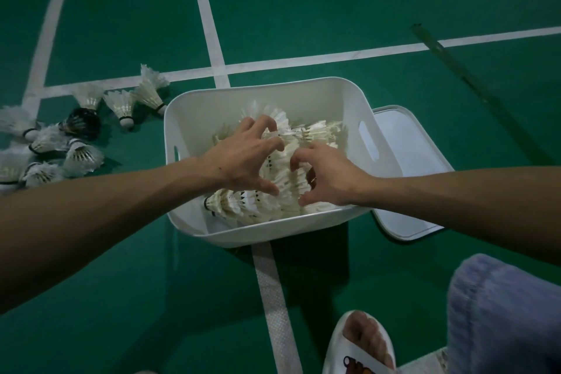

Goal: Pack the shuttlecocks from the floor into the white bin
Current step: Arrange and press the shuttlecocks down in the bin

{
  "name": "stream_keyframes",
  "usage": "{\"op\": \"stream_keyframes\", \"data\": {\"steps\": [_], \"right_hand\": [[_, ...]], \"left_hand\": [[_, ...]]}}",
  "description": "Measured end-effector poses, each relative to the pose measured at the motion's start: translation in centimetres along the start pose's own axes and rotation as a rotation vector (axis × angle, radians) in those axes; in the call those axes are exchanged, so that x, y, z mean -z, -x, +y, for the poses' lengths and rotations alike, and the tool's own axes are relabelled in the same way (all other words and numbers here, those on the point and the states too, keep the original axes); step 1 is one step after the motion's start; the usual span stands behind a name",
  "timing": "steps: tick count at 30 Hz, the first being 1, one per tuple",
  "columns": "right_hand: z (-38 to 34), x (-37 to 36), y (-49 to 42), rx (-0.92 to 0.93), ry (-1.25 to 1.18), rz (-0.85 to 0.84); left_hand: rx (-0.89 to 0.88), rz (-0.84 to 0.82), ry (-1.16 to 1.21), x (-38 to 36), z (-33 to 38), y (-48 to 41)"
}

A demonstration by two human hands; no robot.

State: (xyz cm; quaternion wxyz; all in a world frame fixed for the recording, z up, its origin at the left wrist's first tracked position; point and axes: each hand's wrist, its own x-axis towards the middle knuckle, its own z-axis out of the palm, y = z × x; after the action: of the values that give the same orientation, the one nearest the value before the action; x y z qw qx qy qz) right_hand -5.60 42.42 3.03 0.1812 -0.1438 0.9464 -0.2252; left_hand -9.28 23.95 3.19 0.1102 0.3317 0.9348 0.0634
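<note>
Although partly masked by both forearms, white bin upright on green floor, astride a white court line. Left hand: fingers spread wide and hooked, tips on the stacked shuttlecocks inside the bin; grip not determinable. Right hand: fingers curled into the same stack, thumb low near the front wall, fingertips buried in feathers. Loose shuttlecocks on the floor left of the bin, well apart from both hands, with one black shuttlecock among them; outermost ones cut off at the frame edge. Lid flat beside the bin's right wall, left edge hidden behind it. Dark strip at upper right, too dim to identify. Sandal and knee at lower right, both cut off.
</note>
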Motion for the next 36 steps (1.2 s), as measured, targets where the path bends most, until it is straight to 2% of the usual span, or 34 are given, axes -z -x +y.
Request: {"op": "stream_keyframes", "data": {"steps": [7,13,18,24,29,36], "right_hand": [[-0.2,-0.2,-0.1,-0.003,-0.001,-0.043],[-0.4,-0.3,-1.7,0.07,0.045,-0.067],[0.0,2.5,-0.6,0.025,-0.089,-0.068],[0.9,5.6,-0.1,-0.033,-0.246,0.175],[0.3,6.1,-0.3,0.021,-0.32,0.11],[1.2,5.7,-0.1,0.026,-0.27,0.081]], "left_hand": [[-0.002,-0.002,-0.017,0.1,0.1,0.3],[-0.027,0.012,0.085,0.7,0.1,0.5],[-0.021,0.163,0.098,1.6,-0.3,0.2],[-0.198,0.31,0.091,2.9,0.3,-0.5],[-0.329,0.284,0.17,2.6,2.3,-1.0],[-0.331,0.268,0.245,1.7,3.0,-2.1]]}}
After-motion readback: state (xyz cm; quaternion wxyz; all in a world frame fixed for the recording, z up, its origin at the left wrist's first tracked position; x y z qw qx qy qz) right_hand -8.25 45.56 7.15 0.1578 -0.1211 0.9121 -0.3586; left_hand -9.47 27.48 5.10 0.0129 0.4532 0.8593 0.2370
